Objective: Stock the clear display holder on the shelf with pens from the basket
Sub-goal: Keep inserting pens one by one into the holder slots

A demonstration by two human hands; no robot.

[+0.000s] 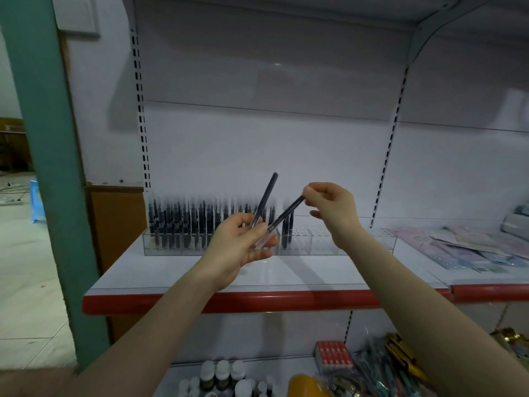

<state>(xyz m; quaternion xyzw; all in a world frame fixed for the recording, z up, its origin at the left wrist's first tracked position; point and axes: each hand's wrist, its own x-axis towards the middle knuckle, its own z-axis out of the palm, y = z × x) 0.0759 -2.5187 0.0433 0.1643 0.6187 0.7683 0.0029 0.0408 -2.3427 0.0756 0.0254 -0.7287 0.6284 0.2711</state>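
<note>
There are two slim dark clear-barrelled pens (264,202) aloft, one long clear plastic display holder (317,242), and uncountably many racked pens (183,222).

Pens (265,199) in left hand (240,247), right hand (332,207)

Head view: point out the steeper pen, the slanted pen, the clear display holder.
steeper pen (266,196), head view, mid barrel.
slanted pen (286,211), head view, dark barrel.
clear display holder (380,242), head view, empty right end.

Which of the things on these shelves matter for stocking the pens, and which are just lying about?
For the job: upright pen in left hand; slanted pen pinched by right hand; clear display holder; stocked pens.
Lying about: paper packs; bottles below; red box.
</note>
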